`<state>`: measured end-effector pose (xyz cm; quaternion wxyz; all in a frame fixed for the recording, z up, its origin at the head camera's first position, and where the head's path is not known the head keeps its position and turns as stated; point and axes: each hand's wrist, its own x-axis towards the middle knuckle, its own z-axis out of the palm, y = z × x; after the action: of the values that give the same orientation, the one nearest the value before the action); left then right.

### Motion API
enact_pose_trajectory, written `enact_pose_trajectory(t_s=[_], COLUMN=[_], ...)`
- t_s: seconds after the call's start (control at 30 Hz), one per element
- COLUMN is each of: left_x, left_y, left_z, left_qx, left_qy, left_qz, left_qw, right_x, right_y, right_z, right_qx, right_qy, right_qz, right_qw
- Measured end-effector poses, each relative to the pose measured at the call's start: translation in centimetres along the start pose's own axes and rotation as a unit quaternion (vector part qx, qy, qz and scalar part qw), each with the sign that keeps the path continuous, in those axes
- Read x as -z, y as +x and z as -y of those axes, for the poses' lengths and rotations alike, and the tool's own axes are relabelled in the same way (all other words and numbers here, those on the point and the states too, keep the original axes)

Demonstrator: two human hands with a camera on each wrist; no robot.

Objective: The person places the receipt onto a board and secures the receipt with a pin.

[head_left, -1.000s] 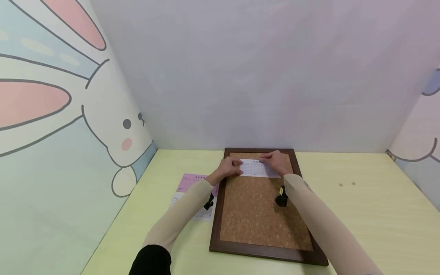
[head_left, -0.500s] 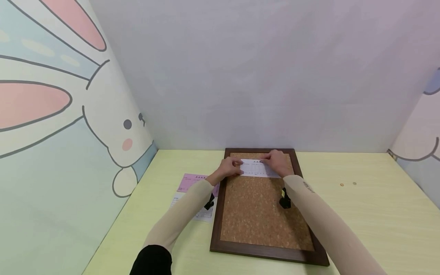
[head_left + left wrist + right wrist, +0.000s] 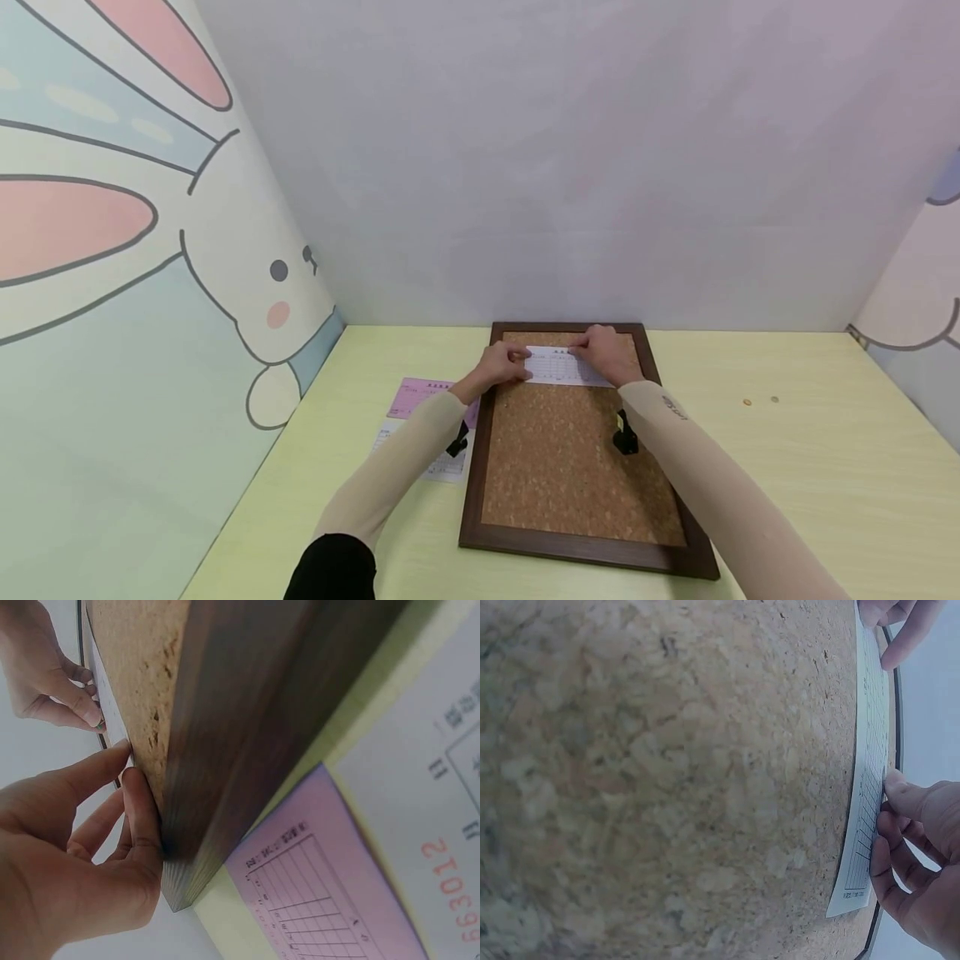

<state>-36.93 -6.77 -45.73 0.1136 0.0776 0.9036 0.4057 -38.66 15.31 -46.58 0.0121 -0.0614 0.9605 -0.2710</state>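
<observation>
A white printed slip lies across the upper part of a framed cork board. My left hand holds the slip's left end, thumb at its lower corner and fingers at the upper one. At the top edge, right of the middle, my right hand has its fingertips drawn together. A tiny greenish thumbtack shows at those fingertips in the left wrist view, mostly hidden by them. Seen from the right wrist, the right hand's thumb and curled fingers stand along the slip's edge.
A pink slip and another white slip lie on the table left of the board, partly under the left arm. To the right, two small round tacks rest on the table. The back wall rises behind the board's far edge.
Both hands keep their places at the slip. The right wrist and forearm have swung slightly to the right; the slip and board stay put.
</observation>
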Motion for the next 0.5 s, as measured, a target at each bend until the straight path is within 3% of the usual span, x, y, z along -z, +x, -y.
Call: enact_pose_trajectory(t_s=[0.23,0.5], left_x=[0.01,-0.02], left_y=[-0.05,0.09], left_z=[-0.01,0.06], left_qx=[-0.004,-0.004], left_qy=[0.001,0.004], left_qz=[-0.002,-0.001], left_qw=[1.0,1.0], right_x=[0.19,0.86], right_y=[0.09,0.01], right_z=[0.13,0.69], right_qx=[0.007,-0.016], right_qy=[-0.014,-0.025], right_qz=[0.009,0.044], right_qw=[1.0,0.999])
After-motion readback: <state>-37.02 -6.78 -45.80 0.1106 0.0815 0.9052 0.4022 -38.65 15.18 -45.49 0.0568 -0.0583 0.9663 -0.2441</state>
